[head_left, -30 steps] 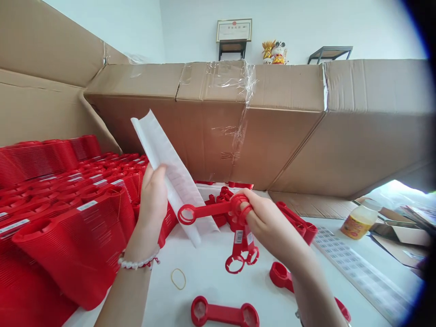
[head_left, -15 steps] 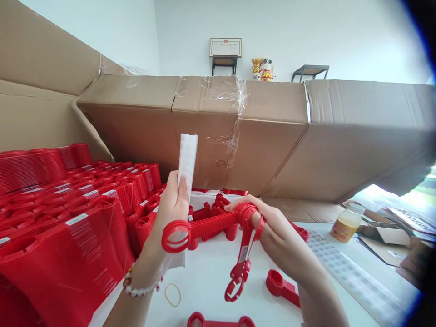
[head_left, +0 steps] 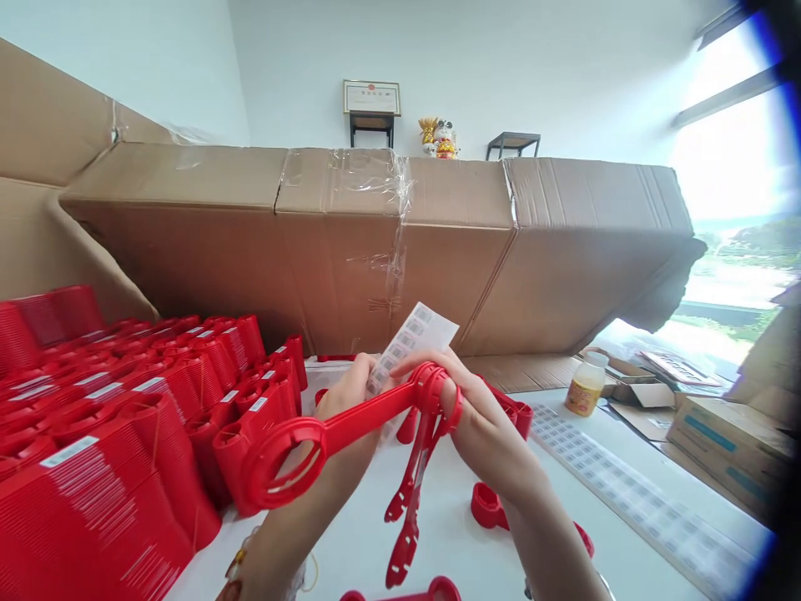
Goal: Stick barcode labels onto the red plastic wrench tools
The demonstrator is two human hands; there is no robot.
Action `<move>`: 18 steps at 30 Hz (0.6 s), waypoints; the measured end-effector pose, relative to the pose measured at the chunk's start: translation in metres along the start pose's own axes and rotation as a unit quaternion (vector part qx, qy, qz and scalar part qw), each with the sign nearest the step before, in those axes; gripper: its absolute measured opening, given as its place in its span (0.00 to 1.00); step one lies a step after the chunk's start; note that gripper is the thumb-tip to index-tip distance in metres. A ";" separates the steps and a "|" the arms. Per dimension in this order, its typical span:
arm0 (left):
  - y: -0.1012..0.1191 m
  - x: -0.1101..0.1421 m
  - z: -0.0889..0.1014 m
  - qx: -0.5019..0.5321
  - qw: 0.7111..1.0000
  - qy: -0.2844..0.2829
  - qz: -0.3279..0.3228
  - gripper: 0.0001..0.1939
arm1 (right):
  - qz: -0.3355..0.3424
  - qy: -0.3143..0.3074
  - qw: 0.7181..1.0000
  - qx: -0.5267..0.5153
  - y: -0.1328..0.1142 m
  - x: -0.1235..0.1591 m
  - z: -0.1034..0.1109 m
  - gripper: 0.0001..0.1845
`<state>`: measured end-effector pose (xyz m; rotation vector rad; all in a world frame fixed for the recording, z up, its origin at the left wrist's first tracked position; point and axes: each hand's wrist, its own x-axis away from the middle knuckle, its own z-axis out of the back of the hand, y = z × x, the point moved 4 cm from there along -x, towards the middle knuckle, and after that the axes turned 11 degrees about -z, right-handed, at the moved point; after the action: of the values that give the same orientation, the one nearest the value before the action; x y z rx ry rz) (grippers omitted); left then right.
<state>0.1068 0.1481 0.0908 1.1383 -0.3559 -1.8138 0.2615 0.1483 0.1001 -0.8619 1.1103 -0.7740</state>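
Observation:
My left hand [head_left: 350, 388] is closed on a white sheet of small printed labels [head_left: 418, 334], holding it tilted up over the table. Several red plastic ring-ended straps [head_left: 369, 411] hang by their rings from the fingers of my right hand [head_left: 485, 421]. One strap reaches left across my left forearm; others dangle downward. The right fingertips are at the label sheet's lower edge, partly hidden by the rings. Beneath my hands, more red ring-ended pieces [head_left: 488, 505] lie on the white table [head_left: 356, 542].
Tall stacks of red straps [head_left: 106, 484], many with white labels, fill the left side. A large cardboard box [head_left: 338, 267] leans across the back. To the right are a long label sheet [head_left: 626, 484], a jar [head_left: 586, 384] and a small carton [head_left: 726, 451].
The label sheet has turned from upright and edge-on to tilted right, its printed labels showing. My right fingers have come up to it, and the hanging straps have swung. The view has shifted right.

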 end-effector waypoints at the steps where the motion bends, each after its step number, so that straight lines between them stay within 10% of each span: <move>1: 0.000 -0.001 -0.002 0.037 0.999 -0.006 -0.002 0.16 | 0.001 -0.001 1.000 -0.004 0.002 -0.002 0.002 0.18; 8: -0.010 -0.004 -0.017 0.213 0.969 -0.123 0.032 0.21 | -0.007 0.130 0.991 -0.012 0.015 -0.016 0.032 0.20; 13: 0.000 0.000 -0.017 0.039 0.976 -0.216 0.014 0.08 | -0.007 0.239 0.971 0.013 0.021 -0.017 0.069 0.19; 18: -0.002 -0.006 -0.028 -0.193 0.967 -0.167 -0.014 0.13 | -0.018 0.300 0.954 -0.017 0.029 -0.015 0.101 0.18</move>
<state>0.1290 0.1603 0.0781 0.5721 -0.1671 -1.9937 0.3572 0.1940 0.1015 -0.6896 1.6484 -1.0876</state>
